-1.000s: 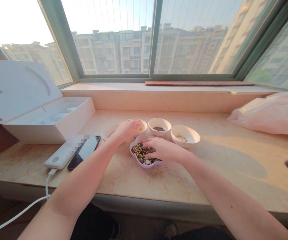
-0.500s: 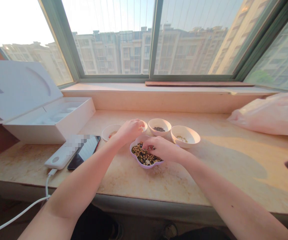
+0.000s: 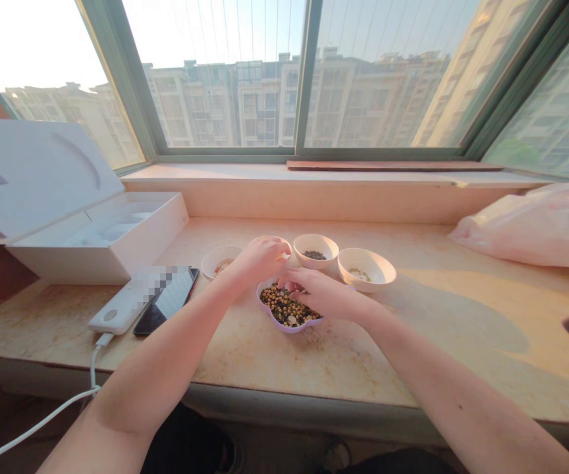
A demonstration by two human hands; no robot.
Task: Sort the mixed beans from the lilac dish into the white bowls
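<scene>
A purple scalloped bowl (image 3: 288, 328) holds a mix of round tan beans (image 3: 284, 307) and small dark ones. Over its far side is my right hand (image 3: 320, 293), fingers bent, thumb apart from them; nothing shows in its grip. My left hand (image 3: 261, 258) hangs over a white bowl (image 3: 265, 238) behind the purple one, its fingers pinched together. Something small and yellowish shows at its fingertips, too small to name. That bowl's contents are mostly hidden by the hand.
Beside it stand a white bowl (image 3: 207, 263) with reddish and pale pieces, one with dark seeds (image 3: 331, 251), and one with a few pale-green bits (image 3: 386, 271). Leftward lie a phone (image 3: 163, 306), a white power bank (image 3: 116, 313) with cable, and an open white box (image 3: 146, 234). A plastic bag (image 3: 536, 224) rests right.
My right hand has moved slightly up and back from the beans, its fingers nearer the bowl's far rim. My left hand has shifted slightly, showing more of the white bowl's far rim.
</scene>
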